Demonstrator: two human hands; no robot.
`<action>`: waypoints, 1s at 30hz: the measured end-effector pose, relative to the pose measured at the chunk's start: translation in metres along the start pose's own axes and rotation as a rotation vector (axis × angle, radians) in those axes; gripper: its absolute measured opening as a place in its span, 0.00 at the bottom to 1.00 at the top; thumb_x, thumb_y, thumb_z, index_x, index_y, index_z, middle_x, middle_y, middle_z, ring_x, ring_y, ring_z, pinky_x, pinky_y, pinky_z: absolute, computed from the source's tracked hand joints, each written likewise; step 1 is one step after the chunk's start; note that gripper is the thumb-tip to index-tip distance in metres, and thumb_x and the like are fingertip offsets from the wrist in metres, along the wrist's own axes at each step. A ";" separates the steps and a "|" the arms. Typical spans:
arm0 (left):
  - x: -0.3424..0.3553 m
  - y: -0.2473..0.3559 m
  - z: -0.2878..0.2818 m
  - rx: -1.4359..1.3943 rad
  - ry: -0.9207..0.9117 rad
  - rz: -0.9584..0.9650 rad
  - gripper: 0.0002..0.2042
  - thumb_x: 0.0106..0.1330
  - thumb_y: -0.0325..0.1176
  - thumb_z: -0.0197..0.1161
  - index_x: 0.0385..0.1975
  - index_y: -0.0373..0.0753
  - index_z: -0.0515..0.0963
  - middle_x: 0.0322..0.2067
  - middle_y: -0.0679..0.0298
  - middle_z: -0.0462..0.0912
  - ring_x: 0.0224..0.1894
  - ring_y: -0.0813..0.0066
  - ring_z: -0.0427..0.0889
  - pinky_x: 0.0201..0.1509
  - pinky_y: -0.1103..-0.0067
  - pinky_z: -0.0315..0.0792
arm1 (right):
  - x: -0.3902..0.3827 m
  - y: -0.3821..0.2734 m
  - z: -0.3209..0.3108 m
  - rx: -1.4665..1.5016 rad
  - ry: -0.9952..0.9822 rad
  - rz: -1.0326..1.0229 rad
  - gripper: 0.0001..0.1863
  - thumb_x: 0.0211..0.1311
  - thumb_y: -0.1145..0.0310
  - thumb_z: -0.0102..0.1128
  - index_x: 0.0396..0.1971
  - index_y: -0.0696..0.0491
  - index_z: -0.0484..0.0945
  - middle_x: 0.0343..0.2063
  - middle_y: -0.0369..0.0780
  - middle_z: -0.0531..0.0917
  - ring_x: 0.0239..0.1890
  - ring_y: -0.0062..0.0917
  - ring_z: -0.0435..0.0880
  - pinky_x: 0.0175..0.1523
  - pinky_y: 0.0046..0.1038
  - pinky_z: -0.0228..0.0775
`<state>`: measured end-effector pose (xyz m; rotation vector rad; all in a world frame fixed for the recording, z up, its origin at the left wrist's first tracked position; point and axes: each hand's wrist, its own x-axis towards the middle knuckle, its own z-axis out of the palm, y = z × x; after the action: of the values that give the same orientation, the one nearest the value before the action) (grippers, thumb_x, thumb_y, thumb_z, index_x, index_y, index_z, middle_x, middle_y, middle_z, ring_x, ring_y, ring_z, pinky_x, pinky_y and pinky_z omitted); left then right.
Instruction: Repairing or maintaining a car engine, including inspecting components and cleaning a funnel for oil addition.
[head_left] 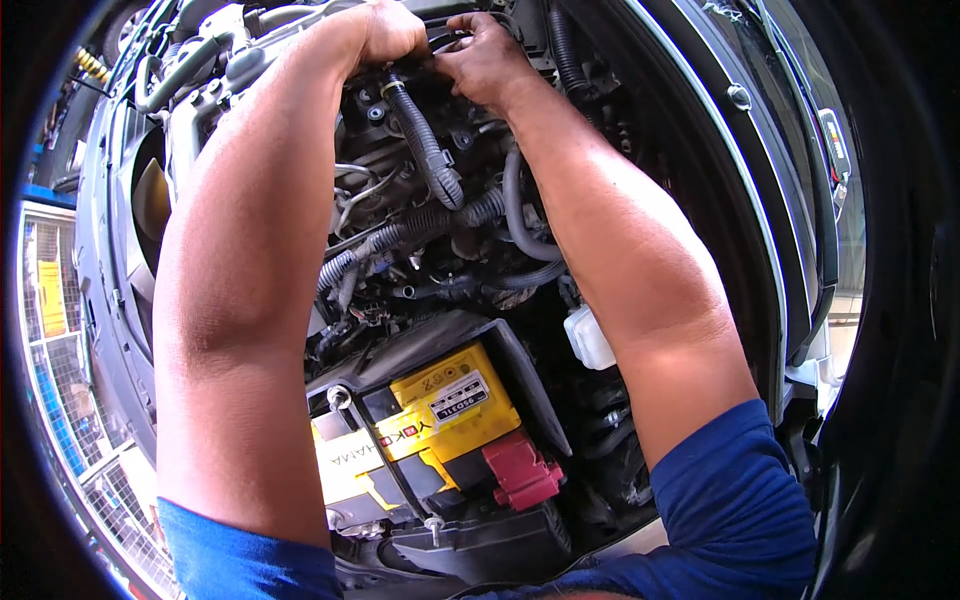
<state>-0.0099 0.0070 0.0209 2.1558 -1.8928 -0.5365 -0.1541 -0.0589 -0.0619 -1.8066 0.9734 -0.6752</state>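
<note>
Both my arms reach far forward over a car's engine bay. At the top edge my left hand (393,38) is curled closed, its fingertips hidden behind the hand. Close beside it on the right, my right hand (487,65) has thumb and fingers bent around a dark part between the two hands. I cannot make out what either hand grips. Just below them a black corrugated hose (420,140) with a yellowish band at its upper end runs down over the engine (375,180).
A yellow and black battery (455,400) under a metal hold-down bar (385,455) sits nearest me, with a red terminal cover (522,470). A white reservoir (590,337) lies beside my right forearm. Grey hoses (520,210) cross the middle. Wire-mesh shelving (65,380) stands at far left.
</note>
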 end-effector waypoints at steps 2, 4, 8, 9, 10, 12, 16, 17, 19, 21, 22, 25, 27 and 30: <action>0.004 -0.013 0.007 -0.163 0.023 -0.152 0.16 0.45 0.39 0.68 0.30 0.33 0.85 0.28 0.57 0.84 0.28 0.67 0.79 0.37 0.71 0.73 | 0.005 0.000 0.009 -0.060 0.023 -0.022 0.37 0.42 0.71 0.73 0.56 0.57 0.68 0.34 0.41 0.85 0.35 0.25 0.83 0.46 0.25 0.74; 0.006 -0.015 0.011 -0.170 0.023 -0.115 0.16 0.45 0.39 0.68 0.30 0.33 0.85 0.28 0.57 0.84 0.28 0.67 0.78 0.36 0.71 0.73 | 0.006 0.003 0.009 0.009 -0.008 -0.013 0.38 0.42 0.70 0.74 0.56 0.57 0.68 0.34 0.41 0.85 0.35 0.25 0.83 0.45 0.25 0.74; 0.007 -0.019 0.012 -0.157 0.015 -0.091 0.16 0.46 0.39 0.68 0.32 0.34 0.85 0.30 0.55 0.85 0.30 0.65 0.80 0.38 0.70 0.73 | 0.001 -0.001 0.008 0.027 -0.026 0.009 0.38 0.42 0.69 0.74 0.57 0.57 0.67 0.31 0.40 0.84 0.34 0.24 0.82 0.42 0.26 0.74; 0.006 -0.022 0.013 -0.134 0.016 -0.090 0.17 0.46 0.40 0.67 0.33 0.35 0.85 0.31 0.54 0.85 0.32 0.64 0.80 0.39 0.69 0.73 | -0.001 -0.004 0.011 0.055 -0.051 0.035 0.38 0.42 0.69 0.73 0.57 0.57 0.67 0.31 0.40 0.83 0.33 0.23 0.82 0.41 0.25 0.74; 0.008 -0.021 0.012 -0.119 0.002 -0.075 0.17 0.47 0.41 0.66 0.34 0.36 0.85 0.33 0.53 0.85 0.34 0.62 0.81 0.42 0.69 0.73 | 0.001 -0.006 0.011 -0.013 -0.038 -0.001 0.37 0.43 0.71 0.71 0.57 0.57 0.66 0.28 0.38 0.82 0.31 0.21 0.80 0.38 0.25 0.73; 0.011 -0.019 0.010 -0.095 0.000 -0.075 0.18 0.47 0.41 0.66 0.35 0.36 0.85 0.33 0.52 0.85 0.34 0.61 0.81 0.42 0.69 0.73 | 0.001 -0.006 0.006 0.029 -0.066 0.024 0.35 0.43 0.71 0.70 0.56 0.57 0.67 0.29 0.38 0.82 0.31 0.22 0.79 0.38 0.25 0.73; 0.016 -0.022 0.009 -0.008 -0.021 -0.029 0.20 0.46 0.43 0.64 0.36 0.36 0.85 0.35 0.50 0.85 0.35 0.57 0.81 0.43 0.69 0.73 | 0.005 -0.012 0.010 0.012 -0.062 0.048 0.34 0.44 0.71 0.69 0.55 0.57 0.68 0.30 0.38 0.81 0.30 0.22 0.78 0.38 0.25 0.72; 0.015 -0.021 0.008 0.026 -0.046 0.008 0.20 0.46 0.43 0.64 0.36 0.37 0.85 0.35 0.50 0.84 0.36 0.57 0.81 0.43 0.69 0.73 | 0.006 -0.013 0.010 -0.034 -0.049 0.059 0.34 0.44 0.71 0.69 0.55 0.58 0.68 0.31 0.37 0.81 0.30 0.22 0.78 0.37 0.25 0.72; 0.014 -0.020 0.007 0.020 -0.041 -0.033 0.19 0.46 0.43 0.65 0.36 0.38 0.85 0.36 0.50 0.84 0.37 0.57 0.81 0.44 0.69 0.73 | 0.005 -0.014 0.013 -0.044 -0.039 0.029 0.35 0.44 0.72 0.69 0.56 0.58 0.67 0.31 0.37 0.81 0.29 0.22 0.78 0.36 0.25 0.72; 0.013 -0.022 0.007 -0.007 -0.041 -0.036 0.19 0.47 0.42 0.66 0.36 0.37 0.85 0.37 0.49 0.84 0.38 0.57 0.82 0.45 0.69 0.73 | 0.004 -0.014 0.012 -0.053 -0.030 -0.002 0.36 0.44 0.72 0.69 0.57 0.58 0.66 0.31 0.37 0.81 0.28 0.22 0.78 0.34 0.25 0.72; 0.011 -0.018 0.006 -0.010 -0.040 -0.036 0.19 0.47 0.42 0.66 0.36 0.37 0.85 0.37 0.49 0.84 0.38 0.57 0.82 0.45 0.69 0.73 | -0.001 -0.013 0.007 0.038 -0.084 0.053 0.35 0.48 0.71 0.71 0.57 0.57 0.65 0.33 0.37 0.79 0.29 0.20 0.77 0.30 0.24 0.70; 0.006 -0.014 0.004 -0.013 -0.045 -0.059 0.19 0.47 0.41 0.66 0.36 0.35 0.85 0.37 0.48 0.84 0.38 0.57 0.82 0.45 0.69 0.73 | -0.002 -0.016 0.007 0.139 -0.127 0.095 0.37 0.50 0.71 0.72 0.59 0.56 0.62 0.33 0.38 0.77 0.29 0.20 0.76 0.25 0.23 0.68; 0.006 -0.018 0.002 -0.002 -0.054 -0.012 0.20 0.47 0.41 0.66 0.36 0.34 0.84 0.37 0.48 0.84 0.38 0.56 0.82 0.45 0.69 0.73 | -0.001 -0.019 0.011 0.049 -0.084 0.088 0.34 0.52 0.72 0.69 0.58 0.57 0.62 0.30 0.38 0.77 0.29 0.19 0.75 0.23 0.22 0.66; 0.009 -0.022 0.004 -0.008 -0.023 -0.038 0.20 0.46 0.41 0.65 0.36 0.34 0.84 0.38 0.48 0.84 0.38 0.56 0.82 0.45 0.69 0.73 | 0.004 -0.022 0.019 -0.134 -0.001 0.115 0.34 0.46 0.68 0.70 0.56 0.55 0.67 0.39 0.43 0.82 0.39 0.28 0.81 0.45 0.30 0.74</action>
<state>0.0090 0.0015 0.0072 2.1935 -1.8616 -0.5777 -0.1304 -0.0477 -0.0488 -1.8507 1.1356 -0.5484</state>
